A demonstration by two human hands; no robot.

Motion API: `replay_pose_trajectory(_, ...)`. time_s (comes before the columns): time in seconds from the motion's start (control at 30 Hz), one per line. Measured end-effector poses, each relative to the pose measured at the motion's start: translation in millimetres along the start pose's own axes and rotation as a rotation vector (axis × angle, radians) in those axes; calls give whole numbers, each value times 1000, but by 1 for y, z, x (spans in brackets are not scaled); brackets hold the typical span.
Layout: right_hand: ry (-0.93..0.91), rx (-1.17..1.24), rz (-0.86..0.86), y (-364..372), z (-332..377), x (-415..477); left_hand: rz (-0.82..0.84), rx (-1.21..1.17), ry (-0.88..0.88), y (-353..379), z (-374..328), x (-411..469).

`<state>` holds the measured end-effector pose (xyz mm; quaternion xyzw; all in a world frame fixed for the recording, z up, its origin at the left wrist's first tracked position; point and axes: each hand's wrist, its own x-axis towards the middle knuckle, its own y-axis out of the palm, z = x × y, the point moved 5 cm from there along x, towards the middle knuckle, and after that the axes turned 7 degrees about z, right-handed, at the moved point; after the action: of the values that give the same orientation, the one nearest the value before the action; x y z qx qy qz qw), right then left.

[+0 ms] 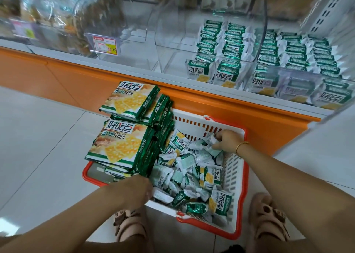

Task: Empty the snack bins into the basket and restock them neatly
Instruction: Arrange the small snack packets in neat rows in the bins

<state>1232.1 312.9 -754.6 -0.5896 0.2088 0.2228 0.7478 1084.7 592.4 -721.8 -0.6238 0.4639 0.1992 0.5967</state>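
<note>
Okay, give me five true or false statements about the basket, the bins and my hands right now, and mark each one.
1. The basket stands on the floor. True.
2. The right hand holds nothing. False: it grips small packets in the basket.
3. Big bags are stacked at the basket's left side. True.
4. The middle bin is bare. False: two rows of packets stand in its right part.
5. The left hand reaches into the bin. False: it is down at the basket's near edge.
</note>
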Motion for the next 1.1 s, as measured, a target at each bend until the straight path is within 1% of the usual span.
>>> replay_pose_trajectory(0.1,-38,-175,-63,10,4,-1,-35,23,-7,-1,-3,-1)
replay_pose_trajectory(0.23,-87,-94,-12,27,4,3,-9,23,2,1,-4,-3)
replay_pose_trajectory(0.3,-101,-198,-1,32,6,6,-22,22,-5,-1,-6,-6)
replay_pose_trajectory(0.37,-99,-333,9,34,7,10,6,0,18,-3,-9,-9)
replay_pose_trajectory(0.43,-83,-314,6,33,7,11,25,-27,52,-6,-12,-12)
replay_pose_trajectory(0.5,-86,-239,-23,29,6,9,-6,-84,104,-12,-14,-13)
replay_pose_trajectory(0.57,-86,-179,-67,23,2,10,-69,-160,159,-23,-20,-14)
replay_pose_trajectory(0.63,-93,-149,-73,22,-1,11,-135,-213,201,-35,-29,-17)
replay_pose_trajectory(0.77,-131,-311,31,33,4,12,-289,-269,232,-59,-36,-23)
replay_pose_trajectory(0.9,-150,-341,66,30,6,13,-506,-306,267,-76,-36,-30)
replay_pose_trajectory(0.97,-140,-275,71,19,11,8,-590,-357,274,-85,-35,-34)
replay_pose_trajectory(1.0,-150,-188,68,11,14,3,-620,-407,279,-90,-34,-35)
replay_pose_trajectory(1.07,-202,72,91,-10,22,-15,-664,-548,251,-100,-28,-38)
replay_pose_trajectory(1.1,-245,218,131,-24,28,-31,-685,-632,230,-105,-25,-38)
